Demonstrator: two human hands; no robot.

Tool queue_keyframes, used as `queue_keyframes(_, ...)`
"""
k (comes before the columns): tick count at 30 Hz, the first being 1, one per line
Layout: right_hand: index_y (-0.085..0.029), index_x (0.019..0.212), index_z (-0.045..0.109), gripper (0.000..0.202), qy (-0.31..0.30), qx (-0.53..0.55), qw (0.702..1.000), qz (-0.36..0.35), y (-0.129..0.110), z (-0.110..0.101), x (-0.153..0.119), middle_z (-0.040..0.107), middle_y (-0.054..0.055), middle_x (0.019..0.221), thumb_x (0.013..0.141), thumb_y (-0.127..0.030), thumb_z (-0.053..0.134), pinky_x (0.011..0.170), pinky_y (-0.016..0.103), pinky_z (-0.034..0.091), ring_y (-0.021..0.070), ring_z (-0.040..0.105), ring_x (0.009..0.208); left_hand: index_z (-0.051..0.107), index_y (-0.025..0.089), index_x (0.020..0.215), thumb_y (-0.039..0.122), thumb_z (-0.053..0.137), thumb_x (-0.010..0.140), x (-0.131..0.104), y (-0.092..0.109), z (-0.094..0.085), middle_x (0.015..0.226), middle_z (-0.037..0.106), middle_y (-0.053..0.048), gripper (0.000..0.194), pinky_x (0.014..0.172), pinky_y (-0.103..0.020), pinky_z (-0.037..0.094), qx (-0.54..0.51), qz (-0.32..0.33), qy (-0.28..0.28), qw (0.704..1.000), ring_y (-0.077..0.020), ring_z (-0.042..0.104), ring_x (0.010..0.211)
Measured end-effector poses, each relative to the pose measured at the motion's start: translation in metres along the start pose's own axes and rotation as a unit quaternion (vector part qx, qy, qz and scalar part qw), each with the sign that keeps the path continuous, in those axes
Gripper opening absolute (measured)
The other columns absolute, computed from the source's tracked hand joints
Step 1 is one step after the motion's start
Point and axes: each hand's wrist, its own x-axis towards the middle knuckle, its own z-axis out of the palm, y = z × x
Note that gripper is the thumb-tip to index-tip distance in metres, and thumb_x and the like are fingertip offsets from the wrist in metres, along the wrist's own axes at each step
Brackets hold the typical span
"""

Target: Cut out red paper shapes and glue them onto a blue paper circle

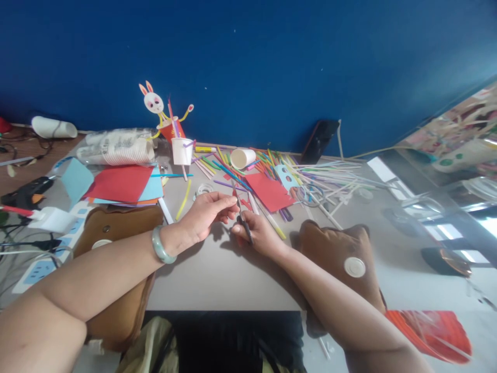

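In the middle of the table, my right hand is closed around the handles of dark scissors, whose blades point up and away from me. My left hand, with a pale green bangle on its wrist, pinches right beside the blades. Whatever sits between those fingertips is too small to make out. Just beyond the hands lie a cut sheet of red paper and small red scraps. A clear tape roll rests behind my left hand.
Coloured sticks and a paper cup lie along the blue wall. A rabbit figure in a cup stands back left, near stacked cups and coloured paper. Brown cushions flank my arms; a power strip lies left.
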Motion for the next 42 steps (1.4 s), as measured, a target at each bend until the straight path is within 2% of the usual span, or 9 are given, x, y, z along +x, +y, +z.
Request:
queue_keyframes(15,-0.023,0.073,0.04,0.057,-0.01,0.0,1.0,-0.003,-0.0014,-0.0006,-0.0017,0.06,-0.003,0.053,0.072,-0.071,0.07,0.048,0.024,0.036,0.0111,0.052,0.048,0.068,0.013,0.069,0.035,0.08,0.071,-0.0006,0.0004,0.0007,0.067,0.068,-0.003,0.025,0.054,-0.021,0.043,0.008,-0.001,-0.001,1.0,-0.0094,0.06,0.059)
queue_keyframes(28,-0.022,0.071,0.041,0.053,-0.006,0.001,1.0,-0.003,-0.0007,-0.0011,-0.0007,0.059,-0.004,0.052,0.074,-0.066,0.071,0.046,0.024,0.036,0.0104,0.05,0.046,0.069,0.013,0.069,0.035,0.08,0.071,0.0,-0.0004,-0.0003,0.067,0.068,-0.003,0.025,0.054,-0.02,0.043,0.007,-0.001,-0.003,1.0,-0.0095,0.06,0.06)
queue_keyframes(42,-0.023,0.071,0.04,0.056,-0.007,-0.005,1.0,-0.005,-0.0016,-0.001,-0.0018,0.058,-0.004,0.052,0.072,-0.07,0.07,0.047,0.025,0.035,0.011,0.051,0.047,0.069,0.014,0.07,0.035,0.08,0.071,0.0003,-0.0007,-0.0005,0.067,0.068,-0.003,0.024,0.053,-0.02,0.043,0.011,-0.005,0.0,1.0,-0.0092,0.059,0.059)
